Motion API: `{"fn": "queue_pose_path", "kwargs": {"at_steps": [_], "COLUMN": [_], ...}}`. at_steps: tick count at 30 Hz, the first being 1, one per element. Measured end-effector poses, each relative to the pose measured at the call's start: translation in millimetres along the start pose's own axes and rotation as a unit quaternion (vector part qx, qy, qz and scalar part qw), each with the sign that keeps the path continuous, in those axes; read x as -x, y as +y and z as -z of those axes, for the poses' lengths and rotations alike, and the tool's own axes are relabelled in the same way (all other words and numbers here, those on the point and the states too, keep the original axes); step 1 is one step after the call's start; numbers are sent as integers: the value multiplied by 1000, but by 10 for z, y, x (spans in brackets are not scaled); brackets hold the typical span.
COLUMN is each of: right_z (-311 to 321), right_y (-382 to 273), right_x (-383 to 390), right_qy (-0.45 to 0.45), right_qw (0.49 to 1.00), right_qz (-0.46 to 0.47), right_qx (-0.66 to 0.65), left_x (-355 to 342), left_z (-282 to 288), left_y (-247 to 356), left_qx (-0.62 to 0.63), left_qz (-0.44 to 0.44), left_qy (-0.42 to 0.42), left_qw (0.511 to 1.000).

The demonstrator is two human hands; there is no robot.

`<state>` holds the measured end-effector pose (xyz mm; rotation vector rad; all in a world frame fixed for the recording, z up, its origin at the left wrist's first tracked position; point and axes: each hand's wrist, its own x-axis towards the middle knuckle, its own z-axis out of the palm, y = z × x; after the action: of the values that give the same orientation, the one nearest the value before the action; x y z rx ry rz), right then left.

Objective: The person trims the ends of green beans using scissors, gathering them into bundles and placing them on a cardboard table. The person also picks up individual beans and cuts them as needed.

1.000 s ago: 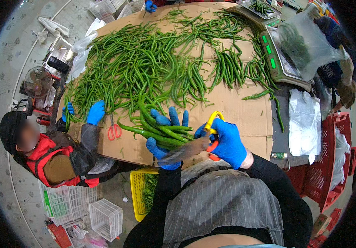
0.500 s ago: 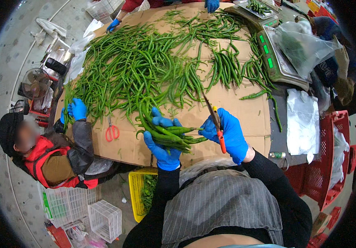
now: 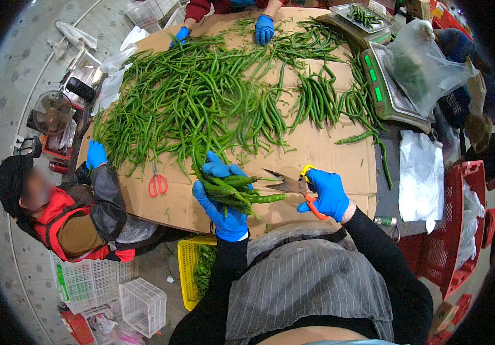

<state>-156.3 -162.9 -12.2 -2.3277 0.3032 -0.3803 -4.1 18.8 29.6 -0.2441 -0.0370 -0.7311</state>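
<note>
- the left hand (image 3: 223,198) grips a bunch of green peppers (image 3: 237,192); a loose grip could drop some.
- the right hand (image 3: 328,194) clasps open scissors (image 3: 291,185), whose blades could nick the left fingers (image 3: 219,168).

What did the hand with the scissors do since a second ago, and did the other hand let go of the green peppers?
The right hand swung the scissors from blades pointing up, away from the person, to blades open and pointing left at the stem ends of the bunch of green peppers. The left hand kept gripping the bunch. The red scissors on the cardboard stayed put.
</note>
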Motion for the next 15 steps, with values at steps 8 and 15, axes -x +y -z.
{"fn": "queue_pose_path", "kwargs": {"at_steps": [8,15], "right_z": [-9,-11], "right_y": [-120,-156], "right_x": [-112,-129], "right_qy": [9,-8], "right_qw": [999,999], "right_qz": [44,38], "right_qx": [-3,-2], "left_x": [19,17], "left_z": [6,58], "left_y": [-42,-10], "left_qx": [-19,8], "left_qz": [6,15], "left_qy": [-14,-12], "left_qw": [1000,1000]}}
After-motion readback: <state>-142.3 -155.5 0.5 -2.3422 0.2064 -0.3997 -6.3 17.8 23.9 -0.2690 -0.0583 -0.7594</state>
